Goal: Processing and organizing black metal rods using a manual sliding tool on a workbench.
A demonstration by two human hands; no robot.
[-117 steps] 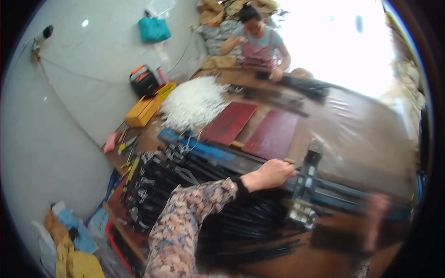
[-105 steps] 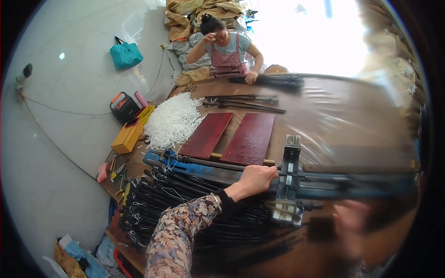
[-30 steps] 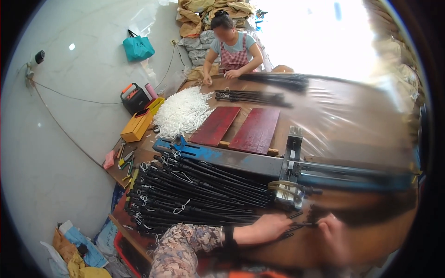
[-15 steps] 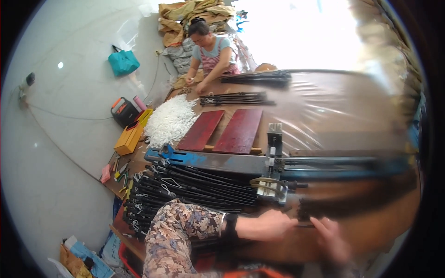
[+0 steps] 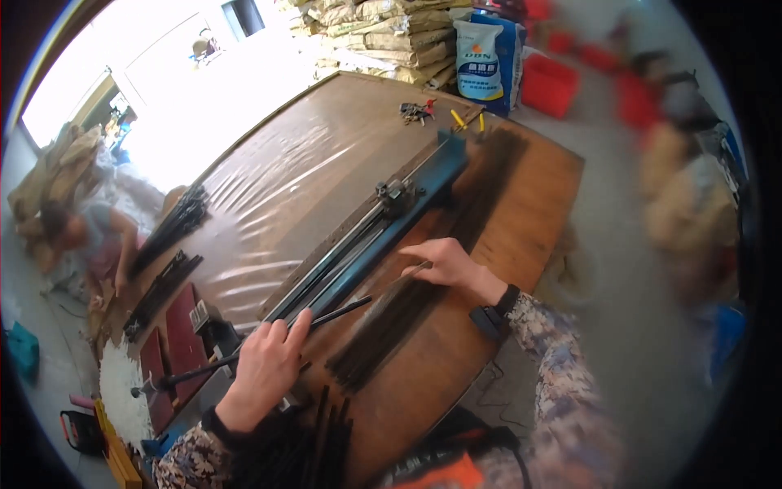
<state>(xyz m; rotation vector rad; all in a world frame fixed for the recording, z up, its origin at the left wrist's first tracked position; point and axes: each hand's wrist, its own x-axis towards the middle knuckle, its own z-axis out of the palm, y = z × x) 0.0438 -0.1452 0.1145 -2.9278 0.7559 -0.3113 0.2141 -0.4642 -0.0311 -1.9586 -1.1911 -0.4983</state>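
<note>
My left hand (image 5: 265, 367) is wrapped round a slim black rod (image 5: 346, 311), which slants from lower left to upper right over the table. A thicker black section with a small ring or knob shows at the rod's lower left end. My right hand (image 5: 446, 265) pinches a thin brownish rod (image 5: 397, 283), whose lower end lies near the black rod's tip; whether the two join is too blurred to tell. Beneath my right hand lies a long bundle of dark thin rods (image 5: 375, 338). Past both hands stands a blue metal bench device (image 5: 346, 285) with rails and a clamp block (image 5: 397, 198).
Pliers (image 5: 417, 112) and yellow-handled tools (image 5: 460, 120) lie at the table's far end. Two dark red boards (image 5: 186, 330), a white pile (image 5: 122, 383) and bundles of black rods (image 5: 163, 293) are at left, near a co-worker (image 5: 102, 236). Stacked sacks (image 5: 387, 41) stand behind the table.
My view has swung to the right, towards the table's far end. My hands, close together before, are now apart, with the black rod in the left and the thin rod in the right.
</note>
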